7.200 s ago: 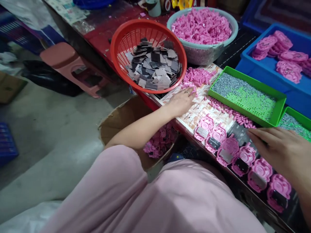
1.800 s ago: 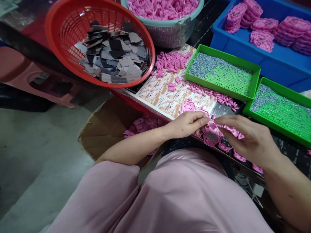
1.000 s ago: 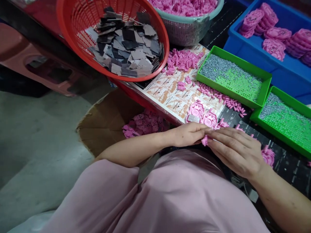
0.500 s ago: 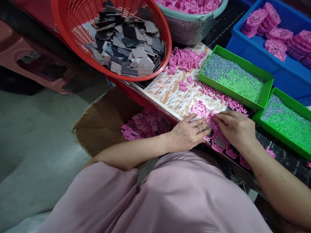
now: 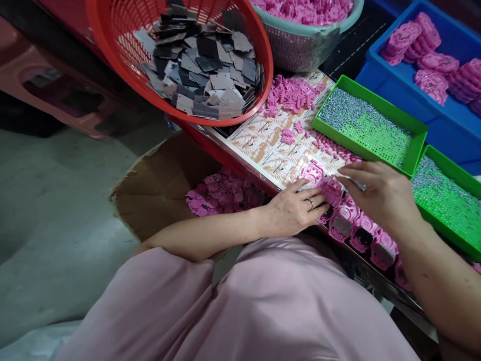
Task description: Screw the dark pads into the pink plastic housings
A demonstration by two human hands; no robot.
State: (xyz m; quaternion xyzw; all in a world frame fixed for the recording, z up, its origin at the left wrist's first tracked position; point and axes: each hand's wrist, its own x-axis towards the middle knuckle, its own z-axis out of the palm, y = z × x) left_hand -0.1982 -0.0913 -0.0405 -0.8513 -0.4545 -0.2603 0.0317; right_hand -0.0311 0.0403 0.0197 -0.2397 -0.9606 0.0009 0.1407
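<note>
My left hand (image 5: 295,209) lies on the near edge of the table, a ring on one finger, its fingers apart and touching the pink pieces. Beyond its fingertips is a round pink plastic piece (image 5: 312,173), with another pink piece (image 5: 332,190) between my two hands. My right hand (image 5: 383,195) is closed just right of that one; a small silvery thing (image 5: 356,184) shows at its fingers, too small to name. A row of pink pieces with grey or black plates (image 5: 341,225) runs along the table edge below my right hand.
A red basket (image 5: 267,85) holds grey and black plates. Behind are a pale green basket (image 5: 304,30) and a blue bin (image 5: 406,95) of pink parts. Two green trays (image 5: 370,143) hold small metal pieces. Loose pink parts (image 5: 291,94) lie on the table; a cardboard box (image 5: 150,200) stands below.
My right hand has moved right, away from my left fingertips, and the silvery thing now shows at it. More of the row of pink pieces is visible. My left hand has barely moved.
</note>
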